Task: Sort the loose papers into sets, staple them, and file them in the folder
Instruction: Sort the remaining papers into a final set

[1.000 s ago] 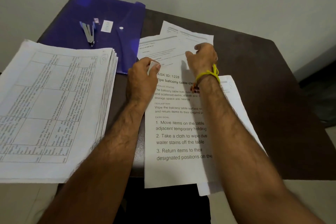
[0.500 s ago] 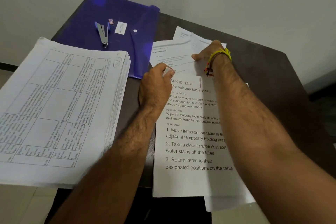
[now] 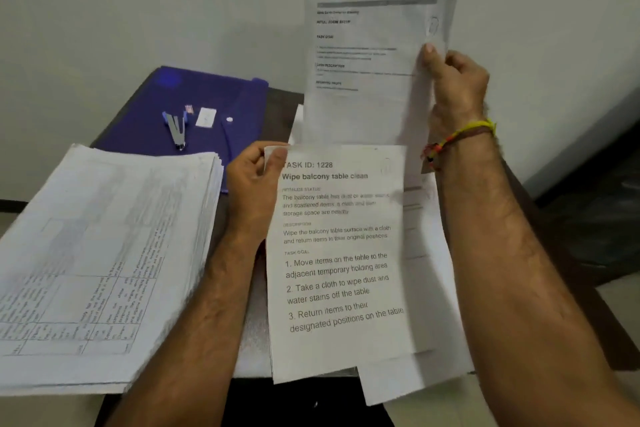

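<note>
Fingers and thumb of the right hand point(image 3: 453, 80) pinch a white printed sheet point(image 3: 367, 55) upright above the dark brown table point(image 3: 568, 218). The left hand point(image 3: 256, 180) pinches the corner of the "TASK ID: 1228" page point(image 3: 339, 253). The blue plastic folder point(image 3: 207, 107) lies behind, bearing a metal stapler point(image 3: 176, 130).

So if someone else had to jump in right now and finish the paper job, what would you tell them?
Left hand pinches the top left corner of the "Wipe balcony table clean" sheet, which lies on other loose sheets.
Right hand holds one printed sheet up in the air.
Thick paper stack sits at the left.
Stapler lies on the closed blue folder.
Done: nothing visibly stapled or filed.
Left: finish sorting, staple each set, file them.
</note>
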